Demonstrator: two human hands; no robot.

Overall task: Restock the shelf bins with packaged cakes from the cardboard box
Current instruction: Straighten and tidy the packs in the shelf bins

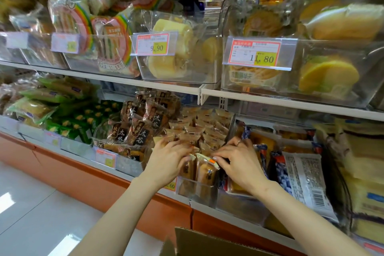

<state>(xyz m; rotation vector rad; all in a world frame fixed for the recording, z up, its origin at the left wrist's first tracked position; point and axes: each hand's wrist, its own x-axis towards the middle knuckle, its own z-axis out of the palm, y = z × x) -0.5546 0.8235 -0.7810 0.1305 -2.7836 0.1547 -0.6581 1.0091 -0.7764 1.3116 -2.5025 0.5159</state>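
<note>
A clear shelf bin [197,190] on the lower shelf is filled with small brown packaged cakes [207,129] in clear wrappers, stacked in rows. At its front edge stand two upright cakes [204,169]. My left hand [168,157] rests on the left one, fingers curled over its top. My right hand [239,160] pinches the top of the right cake's wrapper, a ring on one finger. The cardboard box [199,241] shows only its open flaps at the bottom edge; its contents are hidden.
Left of the bin sit dark-labelled pastry packs [137,129] and green packets [81,122]. To the right lie blue-patterned packs [299,174]. The upper shelf [270,98] carries clear bins of yellow cakes with price tags 9.90 and 11.80. An orange shelf base [83,174] meets the white tiled floor.
</note>
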